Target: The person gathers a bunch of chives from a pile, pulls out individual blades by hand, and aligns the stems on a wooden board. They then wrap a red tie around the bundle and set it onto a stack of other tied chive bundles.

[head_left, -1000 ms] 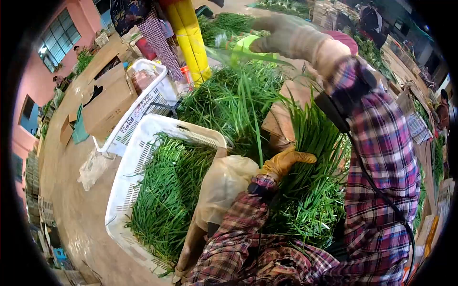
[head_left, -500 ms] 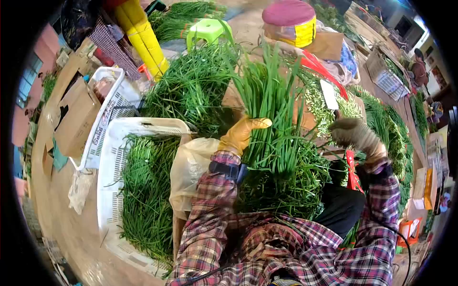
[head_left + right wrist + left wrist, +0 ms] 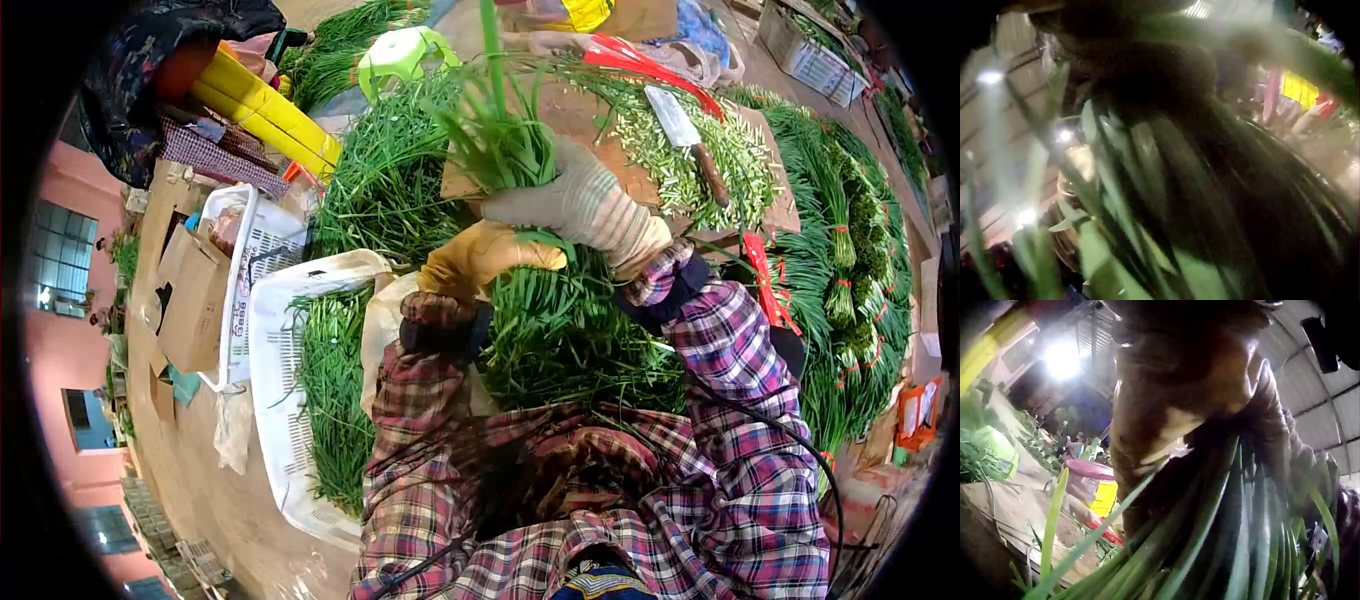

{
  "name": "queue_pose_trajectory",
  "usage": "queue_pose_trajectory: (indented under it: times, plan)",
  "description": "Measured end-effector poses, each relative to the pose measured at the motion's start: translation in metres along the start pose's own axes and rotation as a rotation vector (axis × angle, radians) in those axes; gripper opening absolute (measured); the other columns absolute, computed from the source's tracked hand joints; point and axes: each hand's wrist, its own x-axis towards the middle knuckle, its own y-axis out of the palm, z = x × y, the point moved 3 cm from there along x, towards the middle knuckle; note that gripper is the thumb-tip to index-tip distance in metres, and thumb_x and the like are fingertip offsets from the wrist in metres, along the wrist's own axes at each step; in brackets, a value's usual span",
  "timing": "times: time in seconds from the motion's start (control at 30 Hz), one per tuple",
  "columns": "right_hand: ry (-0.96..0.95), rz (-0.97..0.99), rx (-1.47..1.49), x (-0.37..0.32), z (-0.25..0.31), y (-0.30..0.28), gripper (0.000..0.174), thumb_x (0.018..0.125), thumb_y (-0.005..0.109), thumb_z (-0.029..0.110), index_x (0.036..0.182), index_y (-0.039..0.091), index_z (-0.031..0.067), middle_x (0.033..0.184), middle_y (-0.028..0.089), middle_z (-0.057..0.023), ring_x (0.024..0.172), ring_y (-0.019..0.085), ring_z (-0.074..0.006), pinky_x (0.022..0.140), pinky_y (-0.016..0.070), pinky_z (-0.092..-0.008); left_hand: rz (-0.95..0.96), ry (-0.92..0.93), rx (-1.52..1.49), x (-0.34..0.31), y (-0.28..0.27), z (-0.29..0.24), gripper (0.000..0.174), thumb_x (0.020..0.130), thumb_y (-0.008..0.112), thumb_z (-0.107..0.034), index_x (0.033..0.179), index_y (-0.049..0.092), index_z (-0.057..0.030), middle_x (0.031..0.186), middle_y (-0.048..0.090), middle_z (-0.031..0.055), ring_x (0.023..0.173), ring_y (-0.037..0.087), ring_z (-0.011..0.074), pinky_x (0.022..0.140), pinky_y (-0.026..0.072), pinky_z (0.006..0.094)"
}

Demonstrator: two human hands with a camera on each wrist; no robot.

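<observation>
My left hand [image 3: 485, 258], in a yellow rubber glove, grips a bunch of green chives [image 3: 545, 315] over my lap. Just above it my right hand [image 3: 580, 200], in a grey knitted glove, has its fingers wrapped round the same bunch, whose upper ends [image 3: 500, 140] stick out beyond it. In the left wrist view the yellow glove [image 3: 1179, 387] closes round the long flat leaves [image 3: 1254, 537]. Leaves [image 3: 1141, 162] fill the dark, blurred right wrist view. A knife [image 3: 675, 120] with a wooden handle lies on a wooden board [image 3: 590, 125] among cut pale stem pieces [image 3: 645, 150].
A white plastic crate [image 3: 275, 350] of chives stands to my left, with another crate [image 3: 240, 300] and a cardboard box [image 3: 195, 300] beyond. A loose heap of chives [image 3: 385, 160] lies ahead, near a green stool [image 3: 400, 55]. Tied bunches [image 3: 845, 240] lie at right beside red strips [image 3: 765, 285].
My right hand came down from high up, passed near the knife handle at right, then moved left onto the chives. The left hand keeps its grip. The head view has shifted.
</observation>
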Motion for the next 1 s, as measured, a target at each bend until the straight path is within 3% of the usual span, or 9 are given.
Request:
queue_pose_trajectory:
  times: [0.2,0.3,0.37,0.47,0.63,0.67,0.77,0.93,1.0]
  plan:
    - [-0.256,-0.155,-0.097,-0.033,0.072,-0.008,0.043,0.068,0.071,0.024,0.102,0.055,0.0026,0.085,0.063,-0.0152,0.08,0.062,-0.024,0.071,0.0483,-0.0326,-0.077,0.146,0.036,-0.01,0.021,-0.039,0.062,0.06,0.079,-0.025,0.109,0.051,0.0018,0.099,0.057,0.0072,0.091,0.053,0.0174,0.083,0.0405,0.0287]
    - [-0.082,-0.184,0.068,-0.037,0.062,0.009,0.037,0.064,0.077,0.022,0.091,0.061,0.0024,0.088,0.063,-0.0081,0.08,0.06,-0.0148,0.071,0.0479,-0.0257,-0.243,0.538,0.45,0.012,-0.003,0.042,0.088,0.054,0.083,-0.026,0.125,0.038,-0.001,0.119,0.047,0.0101,0.105,0.047,0.0216,0.092,0.0378,0.0355]
    - [-0.095,-0.063,-0.512,-0.031,0.053,-0.002,0.026,0.068,0.071,0.019,0.089,0.062,0.0054,0.089,0.062,-0.0089,0.08,0.059,-0.02,0.07,0.0486,-0.0285,-0.234,0.563,0.64,0.031,-0.027,0.112,0.091,0.055,0.083,-0.028,0.127,0.035,-0.0012,0.121,0.047,0.0099,0.105,0.047,0.0219,0.092,0.0385,0.0362]
    - [-0.422,-0.005,-0.688,-0.039,0.057,-0.004,0.022,0.071,0.067,0.017,0.091,0.063,0.0087,0.087,0.062,-0.0099,0.079,0.058,-0.025,0.07,0.049,-0.0307,-0.275,0.496,0.641,0.021,-0.029,0.124,0.069,0.063,0.074,-0.022,0.12,0.04,-0.0019,0.113,0.05,0.0092,0.104,0.048,0.0213,0.092,0.0386,0.0356]
    - [-0.083,0.126,-0.346,-0.03,0.061,-0.023,0.042,0.07,0.073,0.016,0.107,0.058,0.0037,0.102,0.061,-0.0095,0.092,0.058,-0.0185,0.076,0.0497,-0.0307,-0.5,0.536,0.039,0.0,-0.015,0.03,0.035,0.076,0.059,-0.011,0.108,0.049,-0.003,0.102,0.054,0.008,0.102,0.05,0.0202,0.091,0.0388,0.0344]
    - [-0.622,-0.109,-0.315,-0.05,0.069,-0.044,0.051,0.07,0.072,0.014,0.116,0.052,0.005,0.113,0.055,-0.0109,0.094,0.057,-0.0171,0.075,0.0496,-0.0298,-0.468,0.551,-0.185,-0.008,-0.009,-0.002,0.028,0.079,0.056,-0.009,0.106,0.05,-0.0032,0.099,0.055,0.0078,0.101,0.051,0.02,0.091,0.0388,0.0342]
    - [-0.414,-0.154,-0.554,-0.092,0.067,-0.043,0.051,0.067,0.069,0.031,0.114,0.053,0.0187,0.111,0.053,-0.0091,0.074,0.062,-0.0263,0.064,0.0512,-0.0344,-0.326,0.397,-0.797,-0.027,0.009,-0.058,0.015,0.087,0.045,-0.009,0.1,0.05,-0.0047,0.097,0.056,0.008,0.1,0.051,0.0226,0.092,0.0381,0.0349]
    - [-0.191,0.229,-0.948,-0.118,-0.001,0.011,0.032,0.083,0.047,0.031,0.113,0.05,0.0221,0.096,0.061,-0.0109,0.07,0.062,-0.0258,0.056,0.0507,-0.0391,-0.564,0.487,-0.372,-0.027,0.005,-0.071,0.025,0.092,0.042,-0.034,0.087,0.043,-0.0096,0.072,0.044,0.0012,0.074,0.046,0.0183,0.089,0.034,0.0442]
    - [0.137,0.372,-0.954,-0.119,-0.048,0.022,0.035,0.074,0.056,0.019,0.109,0.052,0.0202,0.101,0.055,-0.008,0.073,0.062,-0.0272,0.053,0.05,-0.0385,-0.303,0.639,-0.632,-0.026,0.006,-0.092,0.026,0.092,0.041,-0.035,0.081,0.043,-0.0111,0.066,0.041,-0.0009,0.066,0.042,0.0161,0.084,0.0346,0.0409]
